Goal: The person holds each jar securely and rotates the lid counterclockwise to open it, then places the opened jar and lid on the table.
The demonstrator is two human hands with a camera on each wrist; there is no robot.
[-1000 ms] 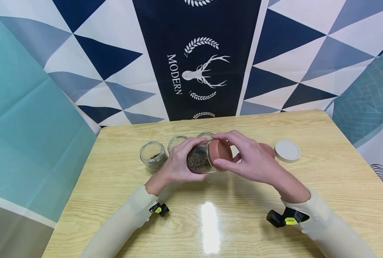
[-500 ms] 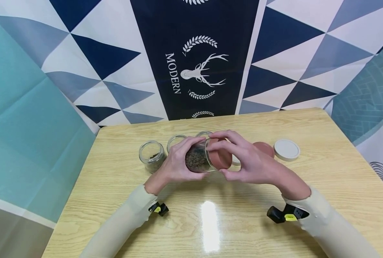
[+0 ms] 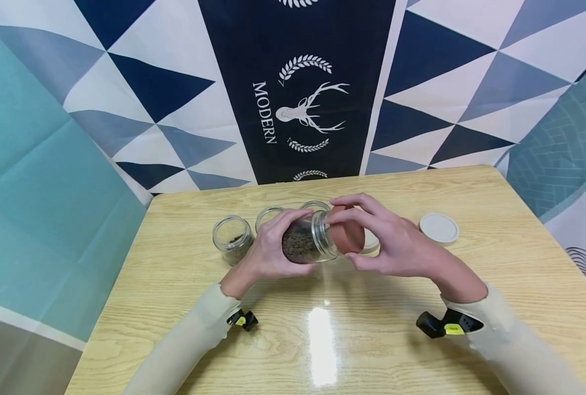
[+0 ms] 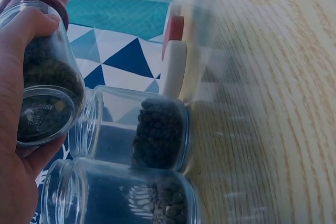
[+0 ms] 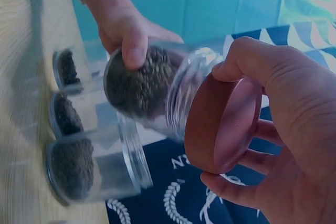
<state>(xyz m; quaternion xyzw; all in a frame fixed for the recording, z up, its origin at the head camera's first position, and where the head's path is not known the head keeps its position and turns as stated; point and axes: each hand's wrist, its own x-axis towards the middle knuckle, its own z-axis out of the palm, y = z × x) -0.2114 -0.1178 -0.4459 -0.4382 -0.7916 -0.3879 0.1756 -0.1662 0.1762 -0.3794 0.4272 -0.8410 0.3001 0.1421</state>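
My left hand (image 3: 273, 249) grips a glass jar (image 3: 299, 241) around its body, above the table and tipped with its mouth to the right. Dark bean-like pieces (image 5: 144, 85) fill part of it. My right hand (image 3: 393, 236) holds a reddish-brown lid (image 3: 349, 233) by its rim, thumb on one side and fingers on the other. The lid is off the jar's threaded neck (image 3: 322, 233), close beside the mouth and tilted. In the right wrist view the lid (image 5: 220, 124) overlaps the mouth, so any contact there is unclear.
Behind my left hand several open glass jars stand in a row, the leftmost jar (image 3: 233, 241) plainest, with dark pieces in them. To the right lie a white lid (image 3: 439, 229), a mostly hidden reddish lid (image 3: 410, 223) and another pale lid (image 3: 370, 241). A patterned cloth (image 3: 307, 109) hangs behind the table.
My right hand has turned the reddish-brown lid and drawn it rightward off the jar, baring the threaded neck. The left hand has kept its grip on the jar almost in place.
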